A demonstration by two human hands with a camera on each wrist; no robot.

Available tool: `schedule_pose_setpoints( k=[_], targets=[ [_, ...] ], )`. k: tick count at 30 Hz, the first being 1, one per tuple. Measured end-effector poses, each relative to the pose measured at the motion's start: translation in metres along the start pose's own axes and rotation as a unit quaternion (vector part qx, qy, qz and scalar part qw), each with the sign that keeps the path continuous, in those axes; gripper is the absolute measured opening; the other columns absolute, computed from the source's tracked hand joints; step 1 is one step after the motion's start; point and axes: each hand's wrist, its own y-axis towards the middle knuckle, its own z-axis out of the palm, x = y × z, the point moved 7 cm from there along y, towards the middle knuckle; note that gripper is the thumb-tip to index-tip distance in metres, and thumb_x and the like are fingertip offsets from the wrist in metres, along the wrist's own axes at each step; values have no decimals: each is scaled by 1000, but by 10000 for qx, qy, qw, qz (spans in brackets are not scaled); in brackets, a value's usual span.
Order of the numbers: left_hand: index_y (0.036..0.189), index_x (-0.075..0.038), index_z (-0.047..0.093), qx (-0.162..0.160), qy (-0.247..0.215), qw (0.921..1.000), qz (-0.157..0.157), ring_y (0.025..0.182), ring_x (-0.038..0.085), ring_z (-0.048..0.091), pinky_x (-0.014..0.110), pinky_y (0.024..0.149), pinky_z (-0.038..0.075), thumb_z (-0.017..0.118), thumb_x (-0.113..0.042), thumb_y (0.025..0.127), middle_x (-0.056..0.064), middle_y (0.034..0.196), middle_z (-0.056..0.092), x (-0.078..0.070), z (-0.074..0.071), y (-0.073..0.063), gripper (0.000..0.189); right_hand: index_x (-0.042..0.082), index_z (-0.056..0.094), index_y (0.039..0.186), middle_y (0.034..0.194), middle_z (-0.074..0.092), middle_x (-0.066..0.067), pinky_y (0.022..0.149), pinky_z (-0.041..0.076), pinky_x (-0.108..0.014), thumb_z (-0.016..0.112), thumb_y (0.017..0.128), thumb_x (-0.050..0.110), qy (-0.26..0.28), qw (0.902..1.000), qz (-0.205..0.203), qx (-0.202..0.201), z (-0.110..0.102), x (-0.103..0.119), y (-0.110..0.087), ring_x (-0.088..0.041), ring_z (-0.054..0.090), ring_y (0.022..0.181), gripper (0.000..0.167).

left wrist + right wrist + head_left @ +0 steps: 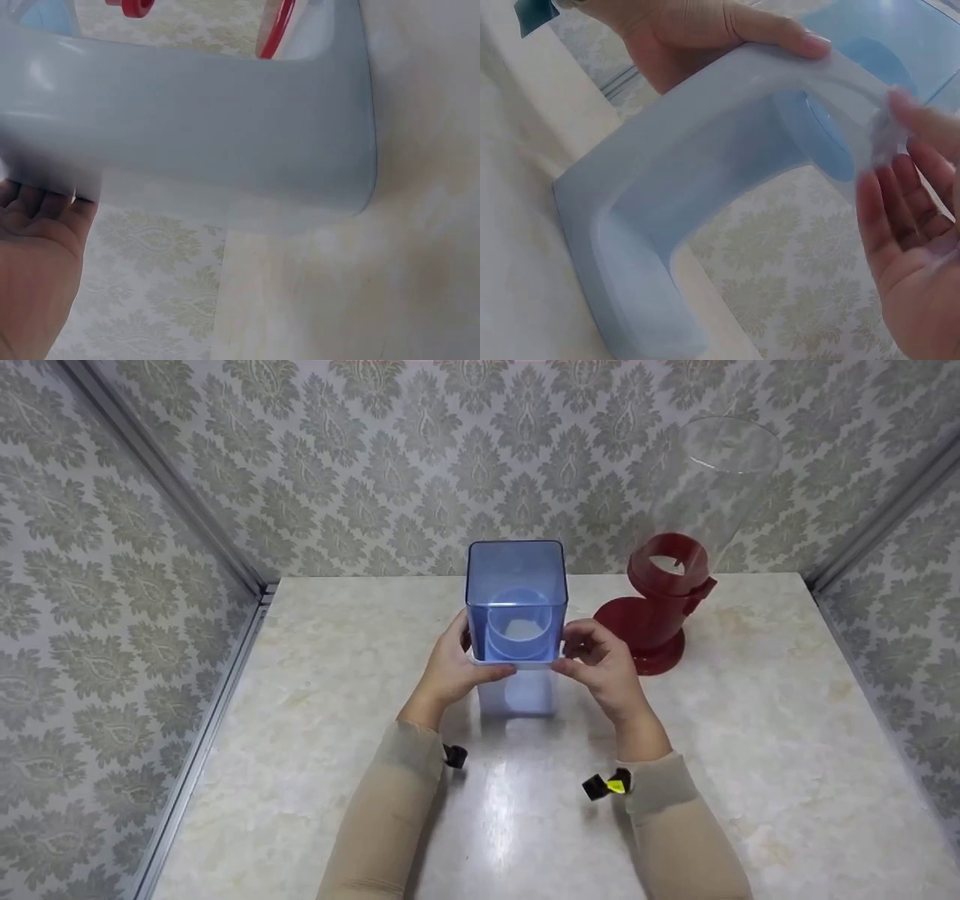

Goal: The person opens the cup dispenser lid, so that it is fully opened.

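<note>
A beige sleeve (pixel 382 810) covers the left forearm and another beige sleeve (pixel 686 832) the right, with a small black device (pixel 455 756) near the left cuff and a black device with a yellow mark (pixel 596 787) near the right. The left hand (pixel 454 667) grips the upper part of a pale blue-white, C-shaped plastic stand (pixel 525 694): its thumb lies along the front edge, its fingers bent against the left side. The right hand (pixel 607 664) closes about the front right corner, thumb in front and bent fingers at the side; the gap between them is narrow, and the right wrist view blurs the exact contact. The stand is upright on the pale marbled table (pixel 262 735), between the two hands. On top of it sits a square, see-through blue plastic container (pixel 517 570), through which a round blue collar (pixel 517 649) shows.

Farther back and to the right, well clear of the left hand but near the right, is a glossy red plastic base unit (pixel 652 641) with a round foot. A clear, open-topped cylinder (pixel 724 495) tilts up from it. Beyond is a wall with grey-green damask wallpaper (pixel 420 457).
</note>
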Motion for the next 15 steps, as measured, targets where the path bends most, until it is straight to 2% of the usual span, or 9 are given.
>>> schedule_pose_setpoints(
  k=[3,6,8,11,12,15],
  targets=[
    [168,-24,50,113,60,9999,26,157,25,55,54,137,40,110,-37,71,-1,164,63,1,-2,1,115,1,61,144,132,68,-1,107,53,-29,104,83,29,254,9990,-283,-232,9,2,0,-19,60,124,79],
    [167,-24,52,117,34,9999,18,156,25,56,54,137,40,111,-43,69,-2,162,64,4,-2,-4,116,1,43,161,153,58,-6,129,43,-35,105,74,56,351,9982,-342,-348,19,4,5,-21,51,147,120],
    [166,-23,54,146,-5,9999,67,152,25,59,54,136,41,111,-45,67,-1,159,67,4,-2,-6,116,-1,31,170,167,48,-16,141,31,-43,103,67,69,305,9986,-327,-295,25,11,10,-28,42,160,144],
    [164,-21,55,211,-47,9997,148,148,25,61,54,134,42,111,-39,68,1,156,69,2,0,-7,112,3,14,179,183,29,-21,146,17,-56,100,58,80,141,9997,-217,24,35,26,22,-33,27,172,167],
    [163,-21,55,230,-52,9996,163,147,25,61,55,134,42,110,-37,68,1,155,69,1,1,-8,111,5,10,180,185,25,-20,146,16,-59,99,57,83,17,9997,-154,173,39,31,25,-34,25,172,172],
    [165,-21,54,258,-54,9996,129,147,26,60,56,135,41,110,-30,68,1,155,69,1,2,-11,112,11,9,181,181,33,-16,139,34,-57,97,56,87,-356,9980,-35,511,50,37,33,-32,37,164,170]
  ],
)
